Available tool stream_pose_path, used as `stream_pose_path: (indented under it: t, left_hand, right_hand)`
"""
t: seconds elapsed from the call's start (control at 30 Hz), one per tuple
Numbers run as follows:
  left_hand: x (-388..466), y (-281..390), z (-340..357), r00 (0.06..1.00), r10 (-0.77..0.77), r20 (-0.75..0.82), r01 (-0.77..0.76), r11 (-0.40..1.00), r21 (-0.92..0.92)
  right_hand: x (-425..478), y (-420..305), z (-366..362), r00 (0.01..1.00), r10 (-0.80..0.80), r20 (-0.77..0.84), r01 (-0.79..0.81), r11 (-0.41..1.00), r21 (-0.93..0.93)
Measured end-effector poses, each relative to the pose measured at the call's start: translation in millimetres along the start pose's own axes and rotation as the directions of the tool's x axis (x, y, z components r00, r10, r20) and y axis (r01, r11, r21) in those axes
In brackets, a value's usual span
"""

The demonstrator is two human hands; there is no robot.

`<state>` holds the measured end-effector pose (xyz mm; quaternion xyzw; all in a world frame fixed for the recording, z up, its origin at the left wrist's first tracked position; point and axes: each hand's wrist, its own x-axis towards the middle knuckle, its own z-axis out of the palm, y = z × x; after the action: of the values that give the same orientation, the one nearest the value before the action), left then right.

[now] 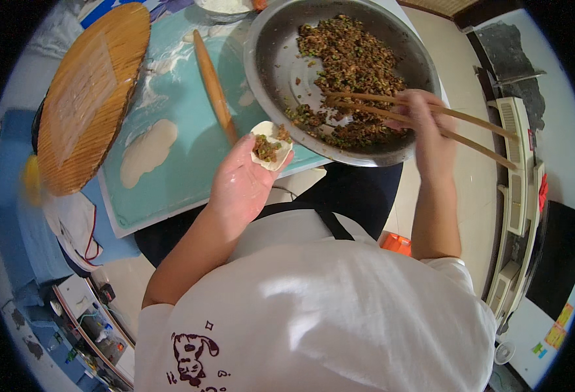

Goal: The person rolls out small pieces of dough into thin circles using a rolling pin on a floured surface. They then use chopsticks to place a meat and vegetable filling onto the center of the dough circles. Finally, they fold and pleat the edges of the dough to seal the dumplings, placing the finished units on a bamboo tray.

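Note:
My left hand (243,181) is palm up and holds a round dough wrapper (278,159) on its fingers. Some minced filling (265,148) with green bits lies on the wrapper, and a smaller bit sits near its upper edge. In my right hand (422,117) is a pair of wooden chopsticks (473,133), whose tips reach into the minced filling (353,54) inside a large steel basin (263,93). The basin stands just beyond my left hand, its near rim close to the wrapper. Filling is heaped at the basin's far and right side.
On the flour-dusted green mat (179,191) lie a wooden rolling pin (214,88) and a flat piece of dough (149,153). A round ridged wooden board (89,98) is at the left. A bowl of flour (224,6) stands at the back, beside the basin.

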<state>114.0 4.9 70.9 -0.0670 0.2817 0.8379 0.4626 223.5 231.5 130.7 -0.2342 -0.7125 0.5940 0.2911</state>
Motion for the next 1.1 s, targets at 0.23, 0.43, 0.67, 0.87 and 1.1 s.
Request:
stream_pose_path:
  t: [0.23,0.43,0.67,0.87,1.1]
  left_hand:
    - [2.1,-0.2,3.0,0.999,-0.013,-0.044,0.013,1.0,0.004]
    - [1.8,0.6,7.3,0.999,-0.021,-0.043,0.022,0.999,0.026]
    - [2.4,-0.3,10.4,0.999,-0.031,0.023,0.031,1.0,0.006]
    - [1.0,0.0,10.3,0.997,-0.007,0.075,0.005,1.0,0.017]
    - [-4.3,-1.8,-3.3,0.996,0.083,-0.026,-0.076,0.979,0.186]
  right_hand:
    - [5.8,31.1,25.0,0.979,0.125,0.159,-0.122,0.992,-0.029]
    - [3.2,32.8,26.8,0.962,0.164,0.218,-0.204,0.963,0.175]
    - [-13.7,0.6,13.5,0.992,0.082,0.1,-0.113,0.928,0.355]
    - [-33.7,-8.5,24.1,0.977,0.02,0.212,-0.101,0.92,0.379]
    - [-53.4,-8.1,43.7,0.947,-0.2,0.251,0.135,0.957,0.256]
